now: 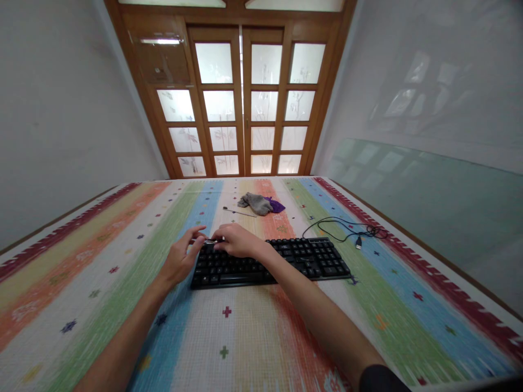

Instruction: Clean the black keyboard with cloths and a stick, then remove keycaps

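One black keyboard [310, 258] on a striped tablecloth [204, 348]

We see first the tablecloth, which spreads in bands of many colours. Beyond it stand wooden doors [266, 87] with glass panes. The keyboard lies flat near the middle. From its far edge goes a black cable [373, 232], gathered in loose loops at the right. The right hand [237, 239] is over the keyboard's far left part, its fingers bent. The left hand [182, 257] is beside it, index finger stretched, near the keyboard's left end. Beyond the hands lie a grey cloth [257, 203] and, touching it, a purple cloth [277, 205]. A thin rod [241, 212] lies just in front of them. Smaller is the cable's plug [358, 243]. Smallest is a shiny thing [210, 242] between the fingertips of both hands; we cannot tell which hand grips it.
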`<move>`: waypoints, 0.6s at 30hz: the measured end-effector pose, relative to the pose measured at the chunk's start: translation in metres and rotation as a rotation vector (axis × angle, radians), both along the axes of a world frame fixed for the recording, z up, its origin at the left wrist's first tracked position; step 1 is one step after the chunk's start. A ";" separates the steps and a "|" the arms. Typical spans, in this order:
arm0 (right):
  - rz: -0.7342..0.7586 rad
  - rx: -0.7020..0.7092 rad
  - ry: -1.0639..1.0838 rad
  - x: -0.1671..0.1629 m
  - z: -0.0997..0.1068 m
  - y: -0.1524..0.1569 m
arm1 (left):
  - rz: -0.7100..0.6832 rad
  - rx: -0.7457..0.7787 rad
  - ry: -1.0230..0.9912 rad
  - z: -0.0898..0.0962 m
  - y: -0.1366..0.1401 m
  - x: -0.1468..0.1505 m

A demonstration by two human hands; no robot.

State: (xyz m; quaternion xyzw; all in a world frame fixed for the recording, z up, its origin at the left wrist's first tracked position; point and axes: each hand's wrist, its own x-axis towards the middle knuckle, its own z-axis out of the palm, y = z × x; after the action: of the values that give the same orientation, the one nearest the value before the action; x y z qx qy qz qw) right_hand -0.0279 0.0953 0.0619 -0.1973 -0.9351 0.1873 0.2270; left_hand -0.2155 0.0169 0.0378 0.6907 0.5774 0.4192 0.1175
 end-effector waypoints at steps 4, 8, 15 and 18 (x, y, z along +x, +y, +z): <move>-0.112 -0.084 0.145 0.001 -0.001 0.003 | 0.119 -0.122 0.101 -0.011 0.010 -0.013; -0.198 -0.140 0.291 0.002 0.000 0.005 | 0.218 -0.307 0.154 -0.018 0.017 -0.020; -0.166 -0.216 0.430 -0.002 -0.004 0.002 | 0.165 -0.344 0.127 -0.021 0.017 -0.018; -0.146 -0.229 0.439 -0.005 -0.009 0.000 | 0.151 -0.327 0.143 -0.022 0.017 -0.017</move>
State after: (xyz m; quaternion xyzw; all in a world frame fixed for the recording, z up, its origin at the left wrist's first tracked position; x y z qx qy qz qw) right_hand -0.0331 0.0958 0.0525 -0.2435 -0.8193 0.3135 0.4137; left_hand -0.2320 0.0343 0.0160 0.6452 0.6950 0.2771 0.1550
